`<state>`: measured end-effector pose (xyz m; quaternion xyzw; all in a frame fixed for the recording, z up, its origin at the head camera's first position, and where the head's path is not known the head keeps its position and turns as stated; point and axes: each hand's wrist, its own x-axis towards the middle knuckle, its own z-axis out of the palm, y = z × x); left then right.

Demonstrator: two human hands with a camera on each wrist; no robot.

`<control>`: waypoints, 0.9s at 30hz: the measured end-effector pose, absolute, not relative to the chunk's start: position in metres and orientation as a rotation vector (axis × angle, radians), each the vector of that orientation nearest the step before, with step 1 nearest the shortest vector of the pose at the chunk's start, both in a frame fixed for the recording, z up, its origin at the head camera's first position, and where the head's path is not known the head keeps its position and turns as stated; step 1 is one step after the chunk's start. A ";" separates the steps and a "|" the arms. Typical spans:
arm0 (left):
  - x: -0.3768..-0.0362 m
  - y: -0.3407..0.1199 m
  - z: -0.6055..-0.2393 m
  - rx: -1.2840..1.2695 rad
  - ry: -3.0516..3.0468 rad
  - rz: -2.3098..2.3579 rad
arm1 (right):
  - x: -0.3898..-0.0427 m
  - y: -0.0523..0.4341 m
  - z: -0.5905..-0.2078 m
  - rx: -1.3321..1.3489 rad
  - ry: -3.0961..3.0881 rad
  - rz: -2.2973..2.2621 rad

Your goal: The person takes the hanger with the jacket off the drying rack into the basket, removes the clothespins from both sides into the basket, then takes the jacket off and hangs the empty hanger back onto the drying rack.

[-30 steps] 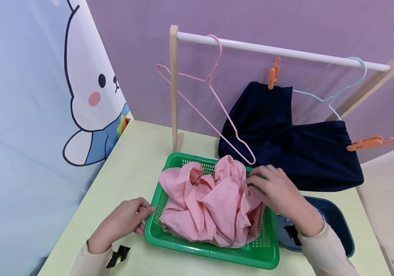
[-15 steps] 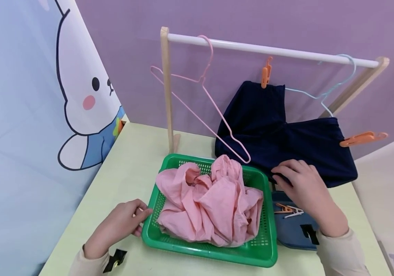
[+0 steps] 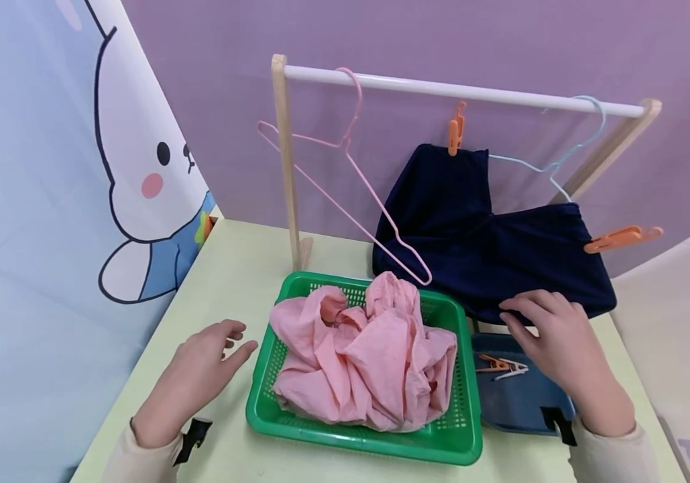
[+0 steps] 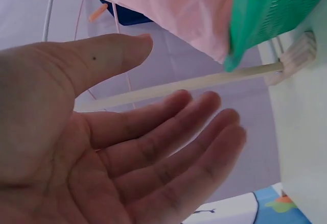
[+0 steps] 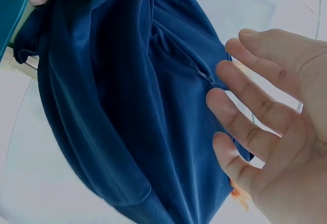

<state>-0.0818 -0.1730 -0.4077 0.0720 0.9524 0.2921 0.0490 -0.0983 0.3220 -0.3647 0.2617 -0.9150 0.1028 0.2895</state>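
Hanging from the white rail (image 3: 453, 89) by an orange clip (image 3: 455, 129), the navy garment (image 3: 489, 235) is drooping onto the table (image 3: 230, 282), with the right hand (image 3: 552, 335) hovering at its lower hem, fingers spread and gripping nothing. The left hand (image 3: 196, 372) is lying open-palmed just beside the green basket (image 3: 357, 436), apart from it. The pink cloth (image 3: 363, 355) is sitting crumpled in that basket, beside a blue tray (image 3: 520, 402) carrying loose pegs (image 3: 500, 366).

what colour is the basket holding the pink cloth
Green; the basket shows best in the head view, with the pink cloth bunched inside it.
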 end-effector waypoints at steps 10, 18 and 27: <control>-0.103 -0.146 -0.369 0.558 3.134 0.952 | -0.092 0.344 -0.353 0.415 -2.338 0.310; -0.125 -0.100 -0.313 1.040 3.114 0.947 | -0.094 0.360 -0.340 0.025 -2.272 0.356; -0.155 -0.049 -0.273 1.438 3.023 0.824 | -0.109 0.375 -0.331 -0.114 -2.351 0.346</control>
